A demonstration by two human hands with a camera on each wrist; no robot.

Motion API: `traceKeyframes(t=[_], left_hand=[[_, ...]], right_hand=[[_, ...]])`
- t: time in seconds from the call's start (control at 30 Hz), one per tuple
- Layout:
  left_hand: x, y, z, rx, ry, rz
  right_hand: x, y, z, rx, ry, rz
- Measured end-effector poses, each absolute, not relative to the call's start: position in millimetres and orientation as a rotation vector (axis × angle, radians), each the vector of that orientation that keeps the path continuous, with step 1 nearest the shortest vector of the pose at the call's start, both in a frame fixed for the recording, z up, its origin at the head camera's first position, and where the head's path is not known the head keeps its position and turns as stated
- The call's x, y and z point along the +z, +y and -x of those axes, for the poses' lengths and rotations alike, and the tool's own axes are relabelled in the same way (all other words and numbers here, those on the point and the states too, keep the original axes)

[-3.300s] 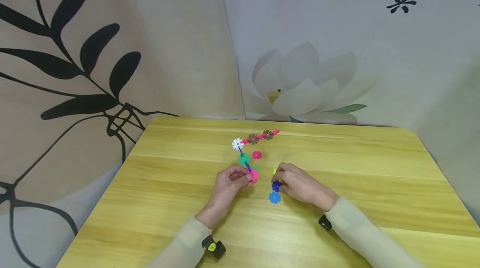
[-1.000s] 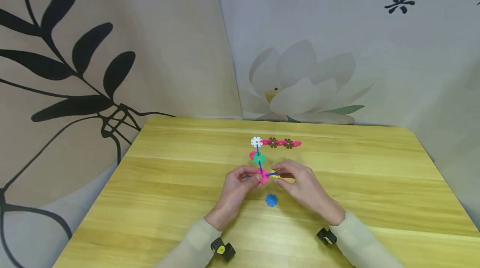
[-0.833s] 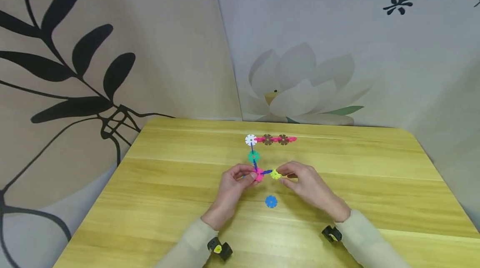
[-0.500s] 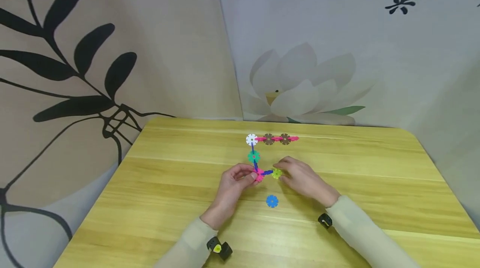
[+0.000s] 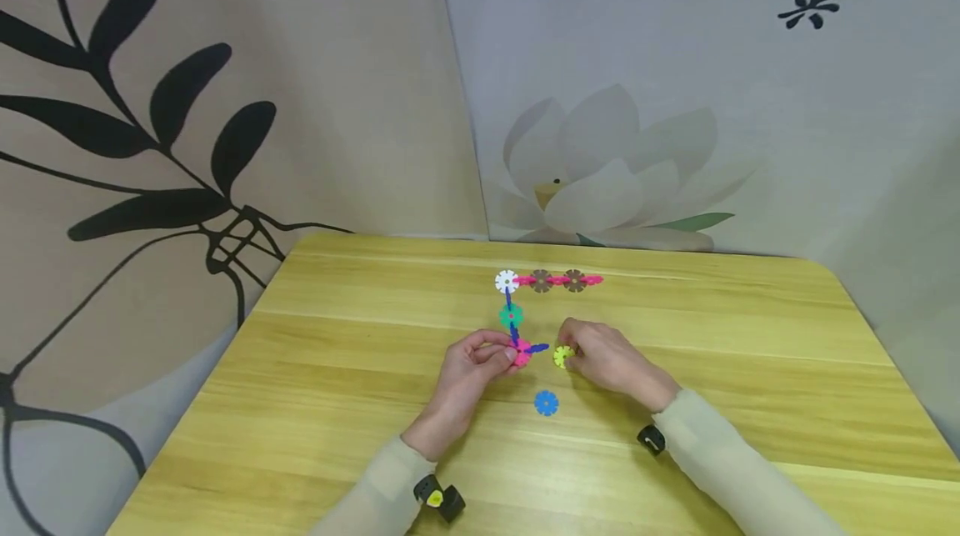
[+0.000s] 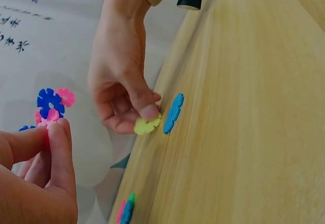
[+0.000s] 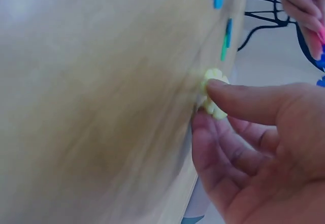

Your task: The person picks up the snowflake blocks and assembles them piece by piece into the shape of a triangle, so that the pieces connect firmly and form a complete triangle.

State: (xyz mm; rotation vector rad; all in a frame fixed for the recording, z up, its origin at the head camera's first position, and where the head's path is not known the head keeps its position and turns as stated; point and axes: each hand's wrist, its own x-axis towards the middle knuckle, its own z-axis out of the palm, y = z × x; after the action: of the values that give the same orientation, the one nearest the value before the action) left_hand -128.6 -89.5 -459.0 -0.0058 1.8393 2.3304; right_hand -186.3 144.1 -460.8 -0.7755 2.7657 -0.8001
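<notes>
My left hand [image 5: 463, 378] pinches a pink notched snowflake disc [image 5: 522, 353] at the near end of a chain of interlocking discs. From that disc a dark blue disc [image 5: 539, 348] sticks out to the right, seen edge-on. Behind it the chain runs through a green disc [image 5: 511, 316] to a white disc [image 5: 506, 281], then right through two brown discs [image 5: 541, 281] with pink ones between. Thumb and fingers of my right hand [image 5: 615, 359] pinch a yellow snowflake disc [image 7: 216, 94], a small gap away from the dark blue one.
A loose light blue disc [image 5: 546, 403] lies on the wooden table [image 5: 360, 403] between and in front of the hands. More loose discs [image 6: 126, 211], pink, blue and green, lie on the table in the left wrist view. A printed wall backdrop [image 5: 375, 102] stands behind the table.
The dark blue disc, earlier at my right hand, has been joined to the pink disc. My right hand has since taken the yellow disc and shifted it slightly right and nearer.
</notes>
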Motion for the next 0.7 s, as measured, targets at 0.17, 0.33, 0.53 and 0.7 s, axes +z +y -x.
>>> traceKeyframes(t=[0.17,0.33,0.53,0.7], left_hand=[[-459,-89,129,2.314,1.837,0.021],[-459,-88,128,2.304,1.851,0.008],[-460,-87,128,2.299,1.861,0.022],[-461,-85,127,2.305,1.855,0.012]], right_hand=[[-459,150,180,-0.929,2.747,0.727],[-454,156,170,-1.145,2.692,0.633],[-448,160,159,-1.396,2.578,0.557],[-445,162,150,-1.571,2.495,0.471]])
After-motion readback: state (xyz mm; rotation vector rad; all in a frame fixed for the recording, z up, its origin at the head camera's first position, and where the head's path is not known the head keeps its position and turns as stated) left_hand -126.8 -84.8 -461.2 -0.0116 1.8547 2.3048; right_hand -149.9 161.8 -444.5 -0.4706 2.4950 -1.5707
